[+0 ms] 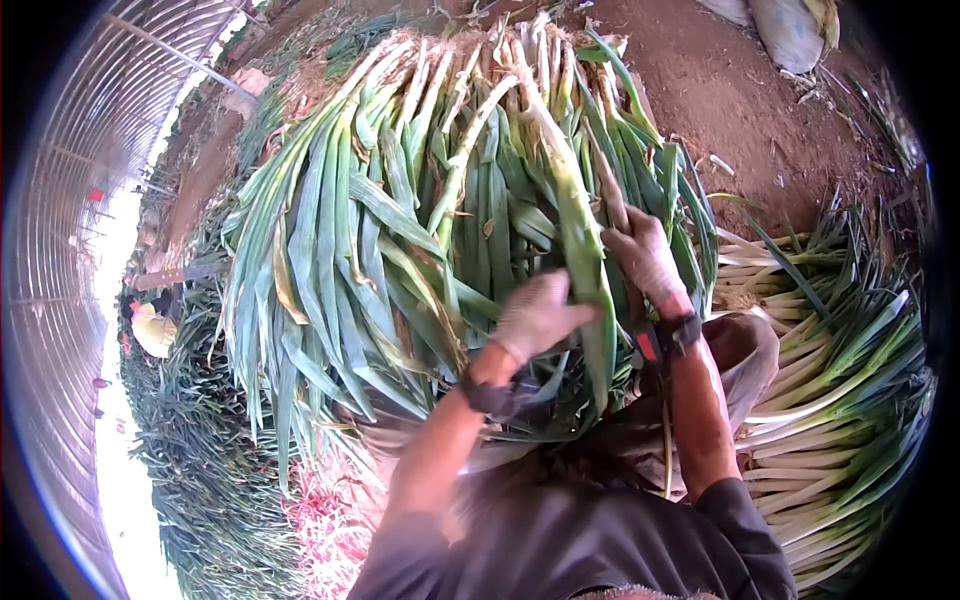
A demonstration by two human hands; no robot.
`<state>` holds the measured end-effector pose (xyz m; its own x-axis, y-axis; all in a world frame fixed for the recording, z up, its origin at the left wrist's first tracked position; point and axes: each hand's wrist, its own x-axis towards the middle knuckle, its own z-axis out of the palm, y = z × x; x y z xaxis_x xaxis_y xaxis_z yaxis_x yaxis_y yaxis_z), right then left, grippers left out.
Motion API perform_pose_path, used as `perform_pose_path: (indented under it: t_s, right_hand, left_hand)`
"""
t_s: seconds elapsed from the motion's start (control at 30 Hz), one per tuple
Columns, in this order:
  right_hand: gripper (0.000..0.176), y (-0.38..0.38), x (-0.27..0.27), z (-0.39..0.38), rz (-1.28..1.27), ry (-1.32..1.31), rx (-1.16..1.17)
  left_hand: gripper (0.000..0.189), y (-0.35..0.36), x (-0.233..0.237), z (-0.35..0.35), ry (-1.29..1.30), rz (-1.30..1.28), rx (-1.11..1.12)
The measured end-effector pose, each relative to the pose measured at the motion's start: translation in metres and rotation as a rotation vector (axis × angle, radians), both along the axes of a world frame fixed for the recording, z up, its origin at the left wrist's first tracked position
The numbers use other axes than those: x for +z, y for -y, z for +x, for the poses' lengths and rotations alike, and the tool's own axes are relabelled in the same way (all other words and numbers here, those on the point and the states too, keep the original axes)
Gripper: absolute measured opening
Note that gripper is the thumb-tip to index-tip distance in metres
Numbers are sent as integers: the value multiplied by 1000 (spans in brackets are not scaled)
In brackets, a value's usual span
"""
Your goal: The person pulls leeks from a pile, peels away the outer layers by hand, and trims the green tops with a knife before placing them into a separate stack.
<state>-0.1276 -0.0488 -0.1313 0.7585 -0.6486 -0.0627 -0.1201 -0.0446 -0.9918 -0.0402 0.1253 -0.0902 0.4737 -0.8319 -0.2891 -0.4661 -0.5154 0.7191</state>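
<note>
A large leek [567, 190] with a pale stem and broad green leaves lies root end away from me on a heap of leeks [330, 200]. My left hand [540, 318], in a pale glove and smeared by motion, is just left of its leaves. Its thumb stands apart from the fingers, with nothing visible between them. My right hand [643, 258], also gloved, is closed around a brownish, withered-looking leaf strip [607, 180] on the leek's right side. The fingers partly hide that strip. Dark bands circle both wrists.
Cleaned white-stemmed leeks [800, 400] are stacked to my right. More green leaves [210, 450] cover the ground at left, near pink-red strings [335, 520]. Bare soil [720, 110] and pale sacks [787, 35] lie beyond. Greenhouse ribs [70, 230] curve along the left.
</note>
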Motion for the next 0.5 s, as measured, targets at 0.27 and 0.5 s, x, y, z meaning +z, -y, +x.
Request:
perform_pose_path:
  t_s: [0.27,0.5]
  right_hand:
    - [53,-97,13,-30,70,-24,356]
    - [52,-104,20,-78,85,-94,272]
  left_hand:
    - [53,-24,20,133,1001,447,196]
    - [49,-15,15,128,880,563,267]
